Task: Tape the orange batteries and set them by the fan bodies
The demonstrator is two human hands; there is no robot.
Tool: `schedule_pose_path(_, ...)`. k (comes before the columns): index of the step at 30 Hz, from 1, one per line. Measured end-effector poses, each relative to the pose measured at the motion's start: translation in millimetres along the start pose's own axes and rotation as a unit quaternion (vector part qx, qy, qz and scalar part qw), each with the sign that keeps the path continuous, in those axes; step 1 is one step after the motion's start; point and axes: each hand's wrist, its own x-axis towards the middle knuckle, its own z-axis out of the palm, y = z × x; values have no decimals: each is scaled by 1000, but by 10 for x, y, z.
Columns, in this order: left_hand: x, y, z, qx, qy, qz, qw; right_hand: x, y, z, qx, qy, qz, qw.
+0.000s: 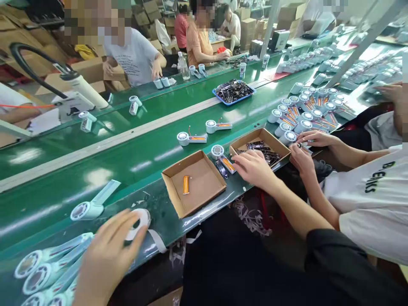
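Observation:
My left hand (110,255) is over the near left edge of the bench, thumb and fingers apart around a roll of white tape (145,217). A loose tape end hangs over the bench edge. Whether the fingers press on the roll is hard to see. My right hand (256,170) has its fingers loosely spread by the handle end of a light blue handheld fan (217,151). An orange battery lies in that fan's open handle, with a dark circuit board (221,169) beside it. Between my hands, a shallow cardboard box (194,202) holds one orange battery (185,185).
A second cardboard box (280,146) holds dark boards. Two opened fans (183,138) lie on the green conveyor (143,153). Another fan (83,210) and several more sit at left. A blue tray (229,102) of boards stands farther back. A co-worker's hands (302,157) work close at right.

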Motion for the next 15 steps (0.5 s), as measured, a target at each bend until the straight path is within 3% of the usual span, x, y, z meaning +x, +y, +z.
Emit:
schedule_pose_path(1, 445, 152, 138, -11, 8, 20, 1000, 111, 71, -25, -32, -46, -10, 998)
schedule_pose_path(3, 1337, 427, 511, -50, -64, 82, 993, 269, 136, 16, -71, -122, -45, 989)
schedule_pose_path(5, 2105, 653, 946, -57, -136, 141, 979, 303, 113, 116, -76, -161, -60, 982)
schedule_pose_path(8, 2839, 873, 1463, -59, -200, 198, 958, 150, 5, 211, -50, -139, -45, 988)
schedule_pose_path(11, 3069, 942, 1575, -32, -266, 226, 937, -118, -71, 151, 18, -33, -2, 999)
schedule_pose_path(13, 2989, 947, 1417, -4, -278, 234, 932, -299, -99, 51, 83, 53, 21, 995)
schedule_pose_path(15, 2763, 962, 1133, 8, -256, 236, 937, -451, -141, -56, 142, 115, 28, 983)
